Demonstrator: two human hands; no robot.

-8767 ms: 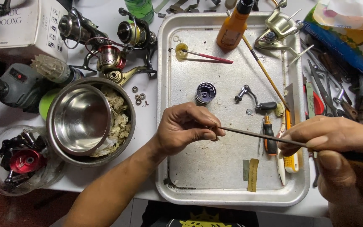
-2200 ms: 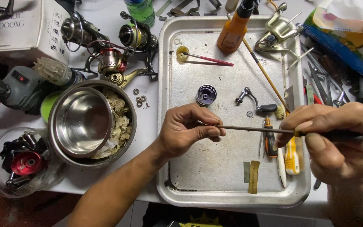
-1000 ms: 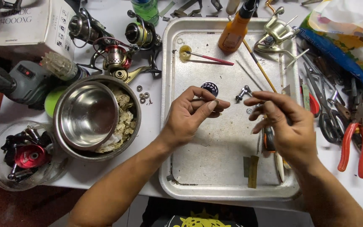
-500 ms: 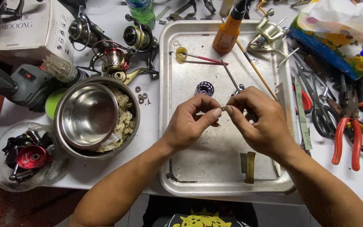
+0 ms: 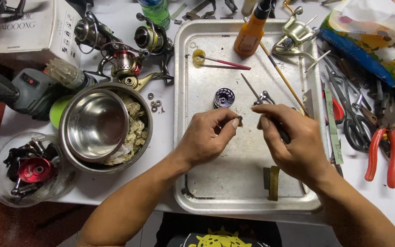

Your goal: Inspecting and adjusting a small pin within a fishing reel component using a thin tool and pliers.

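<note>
Over a metal tray (image 5: 234, 187), my left hand (image 5: 205, 137) pinches a tiny dark gear-like part (image 5: 240, 120) between thumb and forefinger. My right hand (image 5: 293, 142) is closed around a thin metal rod tool (image 5: 250, 88). Its tip slants up and to the left, away from the small part. The two hands sit close together above the tray's middle, fingertips a short gap apart. A small purple spool (image 5: 224, 97) lies on the tray just beyond my left hand.
A steel bowl (image 5: 94, 123) nests in a bigger bowl with rags at the left. Fishing reels (image 5: 124, 64) and a white box (image 5: 28, 27) lie at the back left. An orange bottle (image 5: 251, 32), a brush (image 5: 220, 61), pliers (image 5: 382, 151) and scissors (image 5: 350, 114) crowd the right.
My right hand let go of holding the long rod level and drew in towards my left hand. The rod now points up and away, and my hands have parted slightly.
</note>
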